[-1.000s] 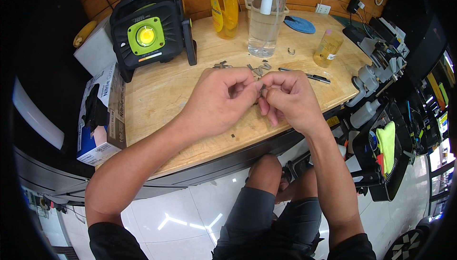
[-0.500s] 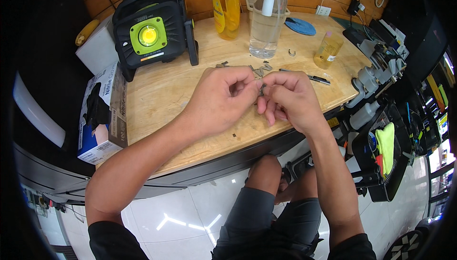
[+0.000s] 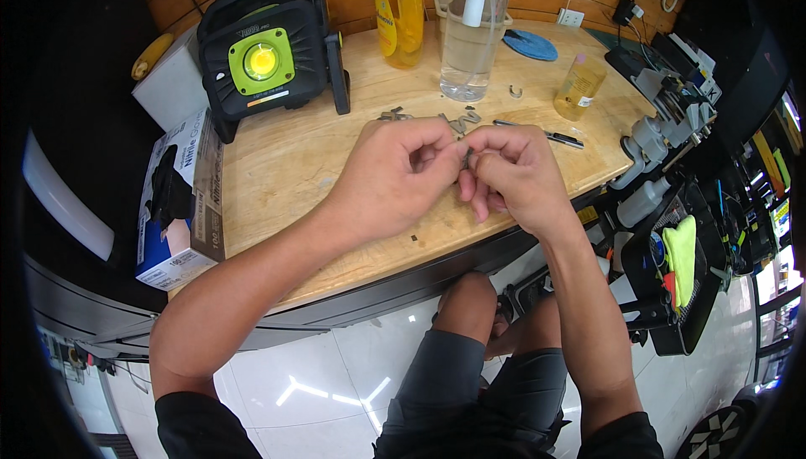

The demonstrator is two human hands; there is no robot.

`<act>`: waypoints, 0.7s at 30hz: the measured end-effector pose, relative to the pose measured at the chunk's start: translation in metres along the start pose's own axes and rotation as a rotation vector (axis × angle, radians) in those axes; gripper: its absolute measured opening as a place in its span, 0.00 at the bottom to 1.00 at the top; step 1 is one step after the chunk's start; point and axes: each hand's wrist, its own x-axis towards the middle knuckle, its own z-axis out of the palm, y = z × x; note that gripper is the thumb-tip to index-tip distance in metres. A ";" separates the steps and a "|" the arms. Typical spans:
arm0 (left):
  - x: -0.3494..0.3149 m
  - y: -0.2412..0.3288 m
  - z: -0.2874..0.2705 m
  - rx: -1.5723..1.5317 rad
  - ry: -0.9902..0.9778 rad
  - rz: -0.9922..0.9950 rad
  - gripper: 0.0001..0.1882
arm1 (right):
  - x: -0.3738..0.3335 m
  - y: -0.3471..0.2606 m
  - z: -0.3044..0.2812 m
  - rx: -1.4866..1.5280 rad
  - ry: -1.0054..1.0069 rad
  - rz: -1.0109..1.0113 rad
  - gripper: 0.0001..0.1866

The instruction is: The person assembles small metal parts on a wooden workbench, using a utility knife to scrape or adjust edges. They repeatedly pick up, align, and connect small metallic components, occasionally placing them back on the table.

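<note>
Over the wooden tabletop (image 3: 285, 207), my left hand (image 3: 390, 178) and my right hand (image 3: 516, 178) meet fingertip to fingertip. Pinched between them is a small dark grey piece (image 3: 467, 159), mostly covered by the fingers; its exact kind does not show. Both hands are closed, thumbs against forefingers, while the right hand's lower fingers curl loosely beneath. Just beyond the hands lie several small grey-brown clip-like pieces (image 3: 460, 123), with more of them (image 3: 395, 114) behind my left hand. A black pen (image 3: 562, 138) rests past my right hand. One tiny dark bit (image 3: 413, 238) sits nearer me.
A work light (image 3: 267, 60) and a glove box (image 3: 180, 207) stand at the left. Along the back are a yellow liquid bottle (image 3: 401, 22), a clear water bottle (image 3: 473, 47) and a blue round pad (image 3: 531, 46). A small amber bottle (image 3: 579, 88) stands right; a black tray (image 3: 684, 291) hangs beyond the edge.
The fingertips and the small dark piece have shifted slightly to the right, and the fingers now cover more of it. Little else differs.
</note>
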 end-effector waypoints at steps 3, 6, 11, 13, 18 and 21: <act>0.000 0.000 -0.001 0.005 0.011 0.025 0.13 | 0.000 0.000 0.000 0.025 -0.014 -0.013 0.08; 0.002 -0.007 -0.001 0.024 0.022 0.063 0.13 | 0.000 0.002 -0.001 0.143 -0.016 -0.002 0.08; 0.001 0.000 -0.001 -0.001 0.011 0.003 0.13 | 0.001 0.004 -0.002 0.092 -0.017 -0.016 0.08; 0.000 0.001 -0.001 0.002 0.007 -0.005 0.13 | 0.001 0.003 -0.001 0.076 -0.013 -0.007 0.08; 0.000 0.000 0.000 -0.007 0.010 -0.004 0.13 | 0.001 0.001 0.000 0.041 -0.011 -0.003 0.08; 0.001 -0.001 0.000 -0.006 0.007 -0.003 0.13 | 0.001 0.001 0.000 0.030 -0.017 -0.015 0.08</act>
